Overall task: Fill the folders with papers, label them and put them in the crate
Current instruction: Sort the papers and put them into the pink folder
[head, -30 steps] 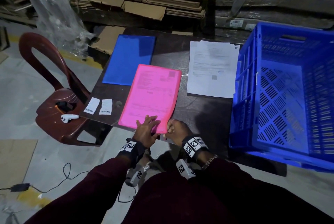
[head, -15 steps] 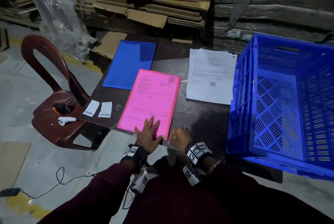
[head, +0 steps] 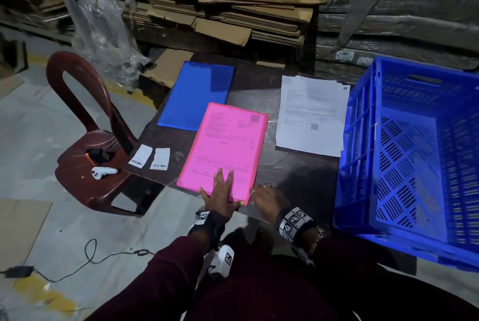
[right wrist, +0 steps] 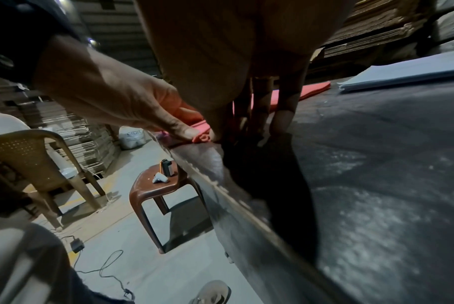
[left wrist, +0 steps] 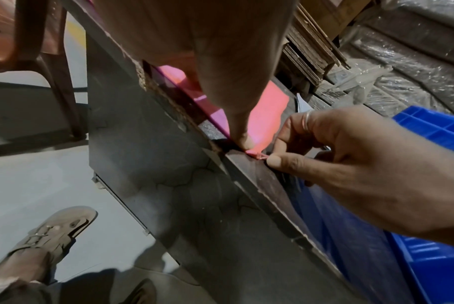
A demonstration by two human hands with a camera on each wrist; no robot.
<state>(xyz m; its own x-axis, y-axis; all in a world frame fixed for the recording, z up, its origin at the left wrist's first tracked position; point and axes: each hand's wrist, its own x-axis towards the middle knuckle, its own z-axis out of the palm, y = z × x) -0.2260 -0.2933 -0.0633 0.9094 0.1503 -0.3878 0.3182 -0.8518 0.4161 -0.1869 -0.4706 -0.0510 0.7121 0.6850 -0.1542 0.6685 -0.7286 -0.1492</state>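
Since a second ago my left hand [head: 220, 195] has flattened, fingers spread, pressing the pink folder's [head: 228, 147] near edge on the table [head: 298, 173]. My right hand [head: 267, 197] pinches the folder's near corner, fingers curled.

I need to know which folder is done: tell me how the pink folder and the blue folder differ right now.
The pink folder lies nearer the person with printed paper showing through its cover; the blue folder lies farther back and shows no print. The left hand presses flat on the pink folder while the right hand pinches its near corner; nothing touches the blue folder. Both lie flat and closed on the table, unlabelled, outside the crate.
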